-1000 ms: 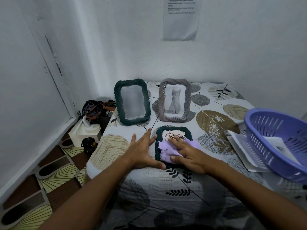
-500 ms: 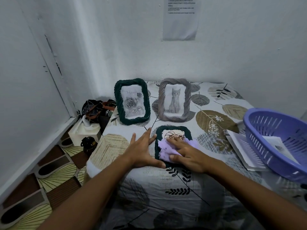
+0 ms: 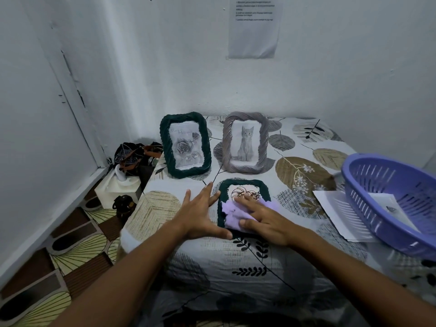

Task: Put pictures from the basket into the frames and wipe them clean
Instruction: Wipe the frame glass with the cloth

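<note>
Now your right hand presses the purple cloth flat on the dark frame, whose long axis runs straight ahead beyond your fingertips.

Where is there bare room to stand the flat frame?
Free: patterned tabletop between grey cat frame and purple plastic basket; also left of left hand. Crowded: around dark-green flat frame under lilac cloth and right hand.

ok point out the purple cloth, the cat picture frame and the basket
purple cloth (image 3: 232, 214), head view, bare crumpled part left of the fingers
cat picture frame (image 3: 263, 147), head view, right side
basket (image 3: 382, 197), head view, slotted wall
</note>
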`<state>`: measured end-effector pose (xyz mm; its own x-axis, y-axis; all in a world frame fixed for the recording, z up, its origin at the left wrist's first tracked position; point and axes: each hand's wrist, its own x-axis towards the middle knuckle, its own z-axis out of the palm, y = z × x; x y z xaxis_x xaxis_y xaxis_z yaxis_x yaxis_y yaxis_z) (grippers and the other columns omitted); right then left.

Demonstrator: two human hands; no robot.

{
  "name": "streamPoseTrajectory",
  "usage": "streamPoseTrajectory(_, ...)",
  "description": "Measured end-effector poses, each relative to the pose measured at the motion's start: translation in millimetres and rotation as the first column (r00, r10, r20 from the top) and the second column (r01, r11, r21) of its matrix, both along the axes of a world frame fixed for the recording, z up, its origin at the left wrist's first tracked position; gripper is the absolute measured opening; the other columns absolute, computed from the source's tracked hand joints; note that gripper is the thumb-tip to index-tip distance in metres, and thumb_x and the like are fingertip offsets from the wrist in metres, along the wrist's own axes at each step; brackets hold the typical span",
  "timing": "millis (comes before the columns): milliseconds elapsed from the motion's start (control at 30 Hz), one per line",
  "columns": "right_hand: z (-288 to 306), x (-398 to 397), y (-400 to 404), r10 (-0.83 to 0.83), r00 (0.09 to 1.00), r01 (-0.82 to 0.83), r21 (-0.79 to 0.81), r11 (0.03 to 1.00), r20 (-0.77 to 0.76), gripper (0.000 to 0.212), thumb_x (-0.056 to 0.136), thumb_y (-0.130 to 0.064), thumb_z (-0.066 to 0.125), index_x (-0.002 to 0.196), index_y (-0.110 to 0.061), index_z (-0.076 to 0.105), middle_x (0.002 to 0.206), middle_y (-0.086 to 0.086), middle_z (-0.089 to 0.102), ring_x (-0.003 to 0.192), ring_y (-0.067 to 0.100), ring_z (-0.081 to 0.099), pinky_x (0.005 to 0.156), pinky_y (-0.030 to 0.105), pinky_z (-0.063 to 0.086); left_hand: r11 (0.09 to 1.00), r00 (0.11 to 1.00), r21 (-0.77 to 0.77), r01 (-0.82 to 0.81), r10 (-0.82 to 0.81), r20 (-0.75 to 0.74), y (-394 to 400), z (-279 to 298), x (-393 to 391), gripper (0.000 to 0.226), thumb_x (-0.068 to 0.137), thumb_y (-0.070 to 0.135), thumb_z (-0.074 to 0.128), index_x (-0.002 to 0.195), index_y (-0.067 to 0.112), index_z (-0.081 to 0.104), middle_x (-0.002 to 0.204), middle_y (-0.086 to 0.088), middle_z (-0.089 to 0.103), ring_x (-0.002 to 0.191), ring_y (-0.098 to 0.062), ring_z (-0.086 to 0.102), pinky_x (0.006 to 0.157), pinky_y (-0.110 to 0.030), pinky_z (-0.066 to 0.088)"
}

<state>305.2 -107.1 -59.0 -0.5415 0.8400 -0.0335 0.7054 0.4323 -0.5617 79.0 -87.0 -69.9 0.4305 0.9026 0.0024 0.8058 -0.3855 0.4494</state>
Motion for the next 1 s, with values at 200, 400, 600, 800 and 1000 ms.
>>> streamPoseTrajectory(200, 0.7, 4.1, 1.8, 0.002, 1.0, -0.002, 0.039, 0.999, 0.01, 0.052, 0.094, -0.046, 0.037, 0.124, -0.013, 0.064, 0.16, -0.007, 0.013, 0.142, -0.001, 0.0, 0.118, 0.033, 0.008, 1.0, 1.0, 0.003, 0.001, -0.001, -0.001, 0.5, -0.4, 0.2, 0.146, 0.038, 0.096, 0.049, 0.152, 0.024, -0.007, 0.161, 0.006, 0.004, 0.133, -0.001, -0.014, 0.116, -0.046, -0.017)
streamPoseTrajectory(400, 1.9, -1.4, 3.3, 0.015, 0.993, -0.022, 0.059, 0.998, 0.117, 0.041, 0.102, -0.039, 0.036, 0.133, -0.021, 0.056, 0.16, -0.002, -0.002, 0.146, 0.01, -0.011, 0.119, 0.04, 0.001, 1.0, 1.0, 0.021, 0.004, -0.004, 0.001, 2.2, -4.5, 0.3, 0.138, 0.049, 0.088, 0.06, 0.152, 0.021, -0.003, 0.161, 0.006, 0.009, 0.143, -0.005, -0.006, 0.118, -0.049, -0.013)
streamPoseTrajectory(600, 8.6, -14.4, 37.5, -0.146, 0.97, 0.134, 0.075, 0.988, 0.194, 0.048, 0.102, -0.042, 0.033, 0.126, -0.012, 0.061, 0.161, 0.008, -0.002, 0.148, 0.022, -0.007, 0.117, 0.041, 0.002, 1.0, 1.0, -0.025, -0.011, 0.012, 0.012, -6.1, 7.3, 2.7, 0.141, 0.048, 0.086, 0.064, 0.153, 0.021, -0.003, 0.161, 0.006, 0.0, 0.127, -0.002, -0.016, 0.11, -0.04, -0.019)
streamPoseTrajectory(800, 5.9, -18.8, 40.5, -0.117, 0.977, 0.106, 0.07, 0.992, 0.176, 0.046, 0.102, -0.042, 0.034, 0.128, -0.014, 0.06, 0.161, 0.004, -0.001, 0.148, 0.019, -0.009, 0.117, 0.044, -0.004, 0.999, 1.0, -0.03, -0.023, 0.024, 0.02, -10.4, 11.1, 4.8, 0.13, 0.062, 0.067, 0.075, 0.152, 0.02, -0.005, 0.161, 0.005, 0.006, 0.124, -0.004, -0.016, 0.105, -0.033, -0.018)
streamPoseTrajectory(1000, -4.2, 2.2, 11.6, 0.041, 0.994, -0.049, 0.076, 0.996, 0.105, 0.046, 0.1, -0.044, 0.037, 0.119, -0.015, 0.067, 0.16, -0.007, 0.006, 0.145, 0.005, -0.009, 0.117, 0.039, -0.007, 1.0, 1.0, 0.007, -0.002, 0.002, -0.005, -2.6, 1.0, 1.0, 0.139, 0.049, 0.089, 0.058, 0.152, 0.023, -0.006, 0.16, 0.007, 0.007, 0.133, -0.001, -0.012, 0.112, -0.04, -0.019)
